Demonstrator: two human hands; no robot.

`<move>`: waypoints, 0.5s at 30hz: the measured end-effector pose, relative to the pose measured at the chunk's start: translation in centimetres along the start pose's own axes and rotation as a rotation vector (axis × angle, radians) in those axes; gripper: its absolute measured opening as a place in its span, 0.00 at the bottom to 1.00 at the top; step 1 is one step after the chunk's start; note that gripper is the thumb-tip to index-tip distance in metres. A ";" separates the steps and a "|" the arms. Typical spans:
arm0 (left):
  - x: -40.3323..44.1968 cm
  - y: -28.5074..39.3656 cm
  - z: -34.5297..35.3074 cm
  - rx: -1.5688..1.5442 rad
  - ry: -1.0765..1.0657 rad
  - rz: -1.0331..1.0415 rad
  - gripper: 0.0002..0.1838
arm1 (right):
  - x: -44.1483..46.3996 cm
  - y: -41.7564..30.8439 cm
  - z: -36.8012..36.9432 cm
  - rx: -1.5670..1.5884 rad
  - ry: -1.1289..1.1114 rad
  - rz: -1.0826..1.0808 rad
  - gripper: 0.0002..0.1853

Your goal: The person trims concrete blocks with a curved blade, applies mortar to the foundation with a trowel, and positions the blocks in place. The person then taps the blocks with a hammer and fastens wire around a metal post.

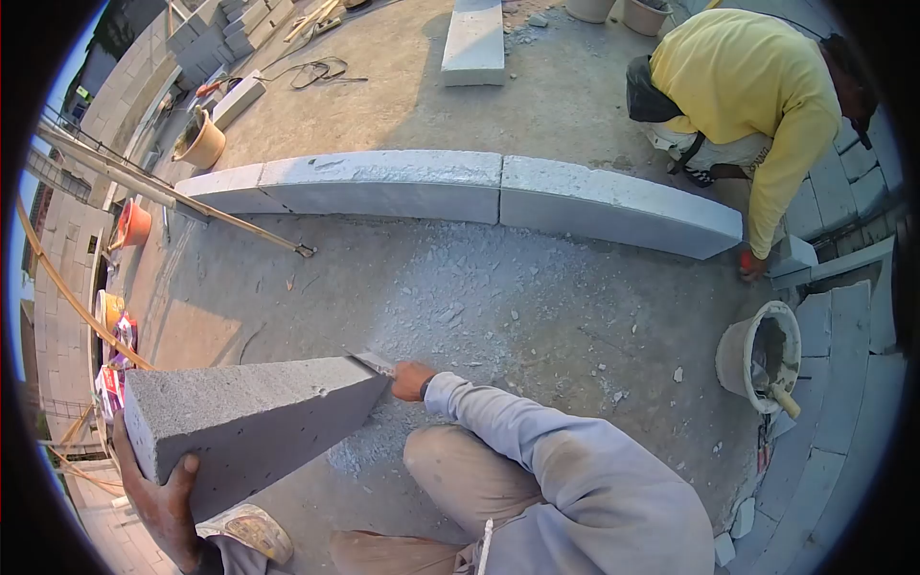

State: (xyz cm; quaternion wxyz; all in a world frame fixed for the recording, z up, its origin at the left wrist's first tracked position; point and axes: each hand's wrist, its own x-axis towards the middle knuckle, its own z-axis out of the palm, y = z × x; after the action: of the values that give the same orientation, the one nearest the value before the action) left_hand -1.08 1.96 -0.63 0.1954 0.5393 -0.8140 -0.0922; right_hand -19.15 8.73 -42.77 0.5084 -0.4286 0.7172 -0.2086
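Concrete floor (632,316), strewn with pale dust and chips towards the centre.

Left hand (158,498), 8 o'clock: yours, grasping the near end of the grey block (264,422), thumb on its side face, presumably to steady it. Some fingers are hidden behind the corner.

Grey block, 8 o'clock: long, lying between your two hands, probably so that both ends come within reach. Underside and support: not made out.

Flat tool (372,363), between 7 and 8 o'clock: blade at the block's far end; handle lost in your fist, type uncertain.

Right hand (413,380), 7 o'clock: yours, fingers clenched round the tool, apparently to control its blade.

Pale block row (383,192), 12 o'clock: laid end to end beyond your hands, perhaps leaving you working room.

Co-worker (738,72), 2 o'clock: stooping, head dim near the lens edge.

Bucket (736,355), between 3 and 4 o'clock: contents shadowed.
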 end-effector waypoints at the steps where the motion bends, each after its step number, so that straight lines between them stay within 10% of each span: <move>1: -0.2 0.2 0.1 -0.032 -0.029 -0.032 0.62 | -0.3 0.6 -0.5 0.014 0.021 -0.017 0.21; 10: -0.1 0.1 0.0 0.071 0.011 0.022 0.63 | 3.0 5.5 2.7 -0.134 -0.112 0.164 0.21; 15: 0.2 -0.3 -0.3 0.015 0.006 0.073 0.58 | -1.1 6.7 2.1 -0.128 0.205 0.172 0.19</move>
State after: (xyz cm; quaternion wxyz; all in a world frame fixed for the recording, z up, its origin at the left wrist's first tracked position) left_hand -0.74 1.70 -0.41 0.1971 0.5107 -0.8333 -0.0773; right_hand -19.83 13.62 -47.94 0.4200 -0.3738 0.8112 -0.1607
